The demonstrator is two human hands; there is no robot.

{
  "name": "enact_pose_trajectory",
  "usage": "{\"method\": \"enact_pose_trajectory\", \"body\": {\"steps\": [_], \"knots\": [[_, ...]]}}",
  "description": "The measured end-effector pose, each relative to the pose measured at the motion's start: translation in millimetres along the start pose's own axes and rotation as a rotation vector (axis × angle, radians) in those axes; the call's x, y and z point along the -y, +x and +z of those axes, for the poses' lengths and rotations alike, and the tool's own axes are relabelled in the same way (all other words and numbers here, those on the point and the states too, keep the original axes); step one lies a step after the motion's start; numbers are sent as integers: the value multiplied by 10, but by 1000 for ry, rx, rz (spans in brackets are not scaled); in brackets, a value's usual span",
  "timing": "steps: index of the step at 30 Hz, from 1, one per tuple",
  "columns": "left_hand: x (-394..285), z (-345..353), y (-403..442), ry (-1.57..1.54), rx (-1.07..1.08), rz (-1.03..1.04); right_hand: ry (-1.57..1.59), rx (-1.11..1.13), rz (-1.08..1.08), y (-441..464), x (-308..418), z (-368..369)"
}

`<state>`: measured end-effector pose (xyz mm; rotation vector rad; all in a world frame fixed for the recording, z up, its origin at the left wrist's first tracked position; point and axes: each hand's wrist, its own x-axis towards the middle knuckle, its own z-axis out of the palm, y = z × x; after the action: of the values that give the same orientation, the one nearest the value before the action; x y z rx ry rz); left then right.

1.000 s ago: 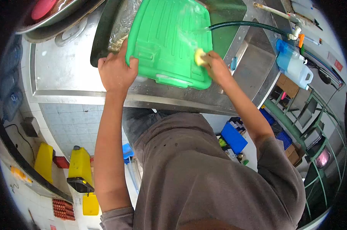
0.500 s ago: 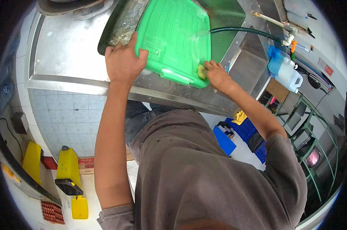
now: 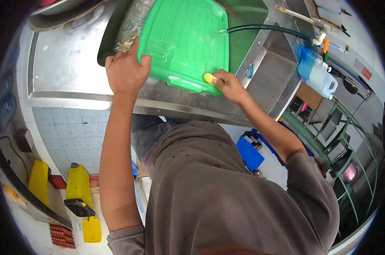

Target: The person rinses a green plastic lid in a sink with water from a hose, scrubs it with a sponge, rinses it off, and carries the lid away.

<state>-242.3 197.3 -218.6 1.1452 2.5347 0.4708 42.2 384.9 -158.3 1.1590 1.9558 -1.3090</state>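
A ribbed green plastic lid [image 3: 184,42] lies tilted in the stainless steel sink [image 3: 258,38], wet, with water running over it. My left hand [image 3: 126,72] grips the lid's left edge near its lower corner; the undersides of the fingers are hidden. In my right hand [image 3: 229,86] is a yellow sponge [image 3: 209,78], pressed against the lid's lower right corner. From the right a dark green hose [image 3: 273,28] reaches over the lid, and clear water comes out of its end.
Left of the sink, a metal pan [image 3: 58,15] rests on the steel drainboard [image 3: 65,63]. To the right are a tap [image 3: 319,39], a small blue item [image 3: 250,71] on the ledge and a bottle of pale blue liquid [image 3: 315,74]. Yellow containers [image 3: 79,185] stand on the floor.
My right hand has slid the sponge leftward along the lid's lower edge. The whole view has shifted slightly, and my left hand keeps its place on the lid.
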Motion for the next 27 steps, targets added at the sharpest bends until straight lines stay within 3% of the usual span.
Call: {"method": "enact_pose_trajectory", "body": {"steps": [1,4,7,13,19,22,27], "knots": [[13,10,-3,12,8,7,56,-41,-3,-38,-48,26],[-13,-5,-1,13,5,6,-177,-237,-295,-111,-104,199],[-8,-18,-18,21,9,14,-302,-294,-336,65,-228,205],[38,36,-46,16,-23,47,-940,-293,-456,220,-119,9],[36,36,-31,5,-51,68,-1314,158,-389,244,37,-506],[13,8,-39,43,-22,61,-1268,149,-471,290,-6,-491],[36,27,-23,47,-8,55,-1001,137,-369,102,-134,-370]]}}
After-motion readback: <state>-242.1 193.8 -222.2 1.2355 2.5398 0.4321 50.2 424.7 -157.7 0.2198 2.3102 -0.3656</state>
